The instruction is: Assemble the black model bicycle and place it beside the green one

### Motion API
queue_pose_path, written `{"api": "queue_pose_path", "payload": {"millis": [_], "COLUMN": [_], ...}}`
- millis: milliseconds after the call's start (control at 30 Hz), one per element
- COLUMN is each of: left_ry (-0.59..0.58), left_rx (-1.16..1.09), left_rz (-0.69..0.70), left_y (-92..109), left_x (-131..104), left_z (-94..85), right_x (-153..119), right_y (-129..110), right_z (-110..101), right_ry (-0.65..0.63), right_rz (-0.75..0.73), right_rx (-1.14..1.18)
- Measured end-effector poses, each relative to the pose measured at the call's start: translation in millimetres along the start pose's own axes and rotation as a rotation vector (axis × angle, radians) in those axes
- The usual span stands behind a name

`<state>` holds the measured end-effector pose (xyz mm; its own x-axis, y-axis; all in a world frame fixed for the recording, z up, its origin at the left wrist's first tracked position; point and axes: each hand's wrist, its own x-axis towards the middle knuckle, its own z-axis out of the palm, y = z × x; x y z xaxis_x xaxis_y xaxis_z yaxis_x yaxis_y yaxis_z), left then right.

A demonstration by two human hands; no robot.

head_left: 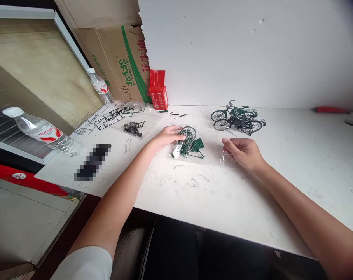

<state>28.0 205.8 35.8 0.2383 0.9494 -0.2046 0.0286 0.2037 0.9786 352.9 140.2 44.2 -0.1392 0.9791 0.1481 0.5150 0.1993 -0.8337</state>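
Note:
A clear plastic bag [212, 158] holding green model bicycle parts [197, 145] lies between my hands, just above or on the white table. My left hand [170, 137] is closed on the bag's left side, its thumb over a green spoked wheel [189, 133]. At the bag's right end, my right hand [244, 151] pinches the clear plastic, fingers curled under the thumb. Beyond my right hand stand two assembled model bicycles, a green one [220, 115] behind a black one [243, 123].
Left of my hands lies a bag of black bicycle parts [132, 128], with part frames [115, 116] behind it. Small tools [173, 113] lie near a red box [159, 95]. Two water bottles [39, 130] and a pixelated dark item [93, 162] are at the left.

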Motion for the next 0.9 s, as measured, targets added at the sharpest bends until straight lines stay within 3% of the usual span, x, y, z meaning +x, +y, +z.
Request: {"api": "queue_pose_path", "payload": {"millis": [167, 333, 467, 733, 900], "left_ry": [0.095, -0.03, -0.05, -0.133, -0.096], "left_rx": [0.311, 0.531, 0.591, 0.59, 0.587], "left_rz": [0.176, 0.046, 0.005, 0.15, 0.194], "left_y": [6, 12, 15, 13, 17], "left_x": [-4, -7, -11, -10, -10], "left_z": [-17.1, -27.3, -24.4, -18.5, -17.9], "right_x": [0, -1, -1, 1, 1], "right_y": [-3, -4, -2, 1, 1], "right_z": [0, 1, 2, 2, 1], "right_ry": [0.026, 0.022, 0.026, 0.031, 0.03], "right_rz": [-0.007, 0.025, 0.025, 0.028, 0.024], "right_rx": [0.007, 0.033, 0.034, 0.033, 0.029]}}
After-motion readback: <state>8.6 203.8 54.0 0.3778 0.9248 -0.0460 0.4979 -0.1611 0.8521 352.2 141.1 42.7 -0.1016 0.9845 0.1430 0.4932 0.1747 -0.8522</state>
